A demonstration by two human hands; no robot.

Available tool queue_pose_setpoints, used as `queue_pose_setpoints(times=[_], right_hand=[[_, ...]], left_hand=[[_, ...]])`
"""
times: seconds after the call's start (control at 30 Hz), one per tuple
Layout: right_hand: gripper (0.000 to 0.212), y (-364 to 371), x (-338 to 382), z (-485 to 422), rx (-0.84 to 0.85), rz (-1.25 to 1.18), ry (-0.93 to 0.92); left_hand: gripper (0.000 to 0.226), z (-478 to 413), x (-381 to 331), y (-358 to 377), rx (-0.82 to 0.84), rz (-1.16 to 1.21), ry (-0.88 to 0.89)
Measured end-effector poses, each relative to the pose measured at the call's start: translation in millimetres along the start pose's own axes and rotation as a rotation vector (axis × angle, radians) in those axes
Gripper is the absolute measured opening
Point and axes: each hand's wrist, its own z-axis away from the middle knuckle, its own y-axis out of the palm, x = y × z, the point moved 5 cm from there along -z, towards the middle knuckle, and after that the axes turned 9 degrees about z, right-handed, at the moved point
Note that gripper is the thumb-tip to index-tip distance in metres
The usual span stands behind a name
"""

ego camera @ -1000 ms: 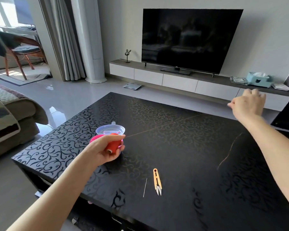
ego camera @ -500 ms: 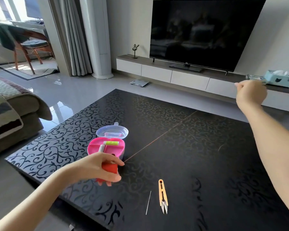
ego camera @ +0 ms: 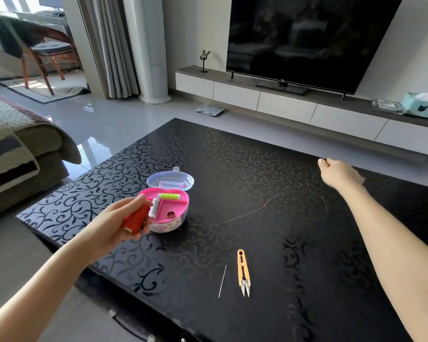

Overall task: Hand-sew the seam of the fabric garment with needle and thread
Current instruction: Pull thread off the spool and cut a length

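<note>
One broad black table (ego camera: 232, 149) with a scroll pattern serves as the workbench, and no garment shows anywhere on it or beside it, so sewing proper looks some way off; this reads as the measuring-out of thread.

Both arms reach apart across it, probably to draw a working length. The left hand (ego camera: 114, 223) is wrapped round a red spool (ego camera: 135, 218), thumb on top, held just above the near left of the table so the spool can pay out. The right hand (ego camera: 339, 174) is stretched to the far right, knuckles to the camera, fingers curled toward the thumb as if pinching the strand's end, but I cannot tell whether anything is between them.

Next in size, the pink sewing box (ego camera: 168, 225) sits just beyond the left hand, its clear lid (ego camera: 169, 180) tipped open behind, a green spool (ego camera: 169, 196) and a white spool (ego camera: 154, 209) inside.

Orange snips (ego camera: 243, 271) lie near the front edge, blades toward the person, ready for cutting. The needle (ego camera: 222, 281) lies just beside them, apart, unthreaded as far as I can see.

Finest of all, the thread (ego camera: 247, 213) lies slack in a curve on the tabletop between the hands.
</note>
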Motion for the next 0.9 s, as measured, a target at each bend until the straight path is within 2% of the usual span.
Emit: queue_pose_setpoints(times=[0.03, 0.1, 0.17, 0.2, 0.23, 0.3, 0.37, 0.43, 0.5, 0.57, 0.6, 0.63, 0.7, 0.8, 0.9], right_hand=[[0.056, -4.7, -1.7, 9.5, -0.034, 0.091, 0.025], [0.05, -18.1, 2.3, 36.8, -0.213, 0.208, -0.041], [0.039, -28.0, 25.3, 78.2, -0.372, 0.009, -0.273], [0.036, -26.9, 42.0, 106.0, -0.356, -0.21, -0.419], [0.037, -23.0, 61.5, 137.6, -0.255, -0.452, -0.552], [0.053, -7.8, 105.4, 207.4, 0.103, -0.82, -0.777], [0.073, 13.0, 141.6, 268.0, 0.473, -0.962, -0.907], [0.076, 36.5, 163.6, 303.1, 0.631, -0.96, -0.95], [0.058, 50.8, 171.6, 317.0, 0.536, -0.934, -0.964], [0.031, 52.4, 168.8, 317.0, 0.168, -0.749, -1.009], [0.026, 50.8, 165.3, 316.8, -0.012, -0.671, -1.031], [0.03, 49.5, 159.9, 316.5, -0.121, -0.635, -1.042], [0.032, 43.0, 149.8, 314.5, -0.161, -0.67, -1.052], [0.02, 32.3, 138.2, 301.1, -0.1, -0.683, -1.03], [0.022, 18.6, 130.3, 290.1, -0.026, -0.712, -0.979]], left_hand=[[0.048, 0.7, -1.9, 2.6, -0.001, -0.007, 0.019], [0.052, 3.9, -4.7, 8.4, -0.008, -0.026, 0.048], [0.063, 8.2, -6.4, 15.7, 0.003, -0.047, 0.07], [0.064, 10.9, -6.4, 20.6, 0.019, -0.057, 0.074], [0.056, 14.3, -6.0, 26.2, 0.041, -0.061, 0.079], [0.037, 22.6, -4.2, 40.5, 0.099, -0.066, 0.082], [0.032, 30.4, -0.2, 53.1, 0.143, -0.063, 0.086], [0.034, 35.4, 7.0, 57.0, 0.12, -0.044, 0.087], [0.034, 37.9, 15.0, 51.7, 0.039, -0.018, 0.082], [0.03, 38.7, 22.3, 43.2, -0.029, 0.014, 0.075], [0.03, 39.1, 25.6, 37.5, -0.063, 0.036, 0.06], [0.031, 38.4, 29.1, 31.2, -0.1, 0.055, 0.043], [0.032, 37.9, 34.7, 19.7, -0.169, 0.092, -0.002], [0.024, 35.9, 44.4, 9.8, -0.215, 0.228, -0.074], [0.013, 35.9, 51.6, 6.6, -0.216, 0.347, -0.14]])
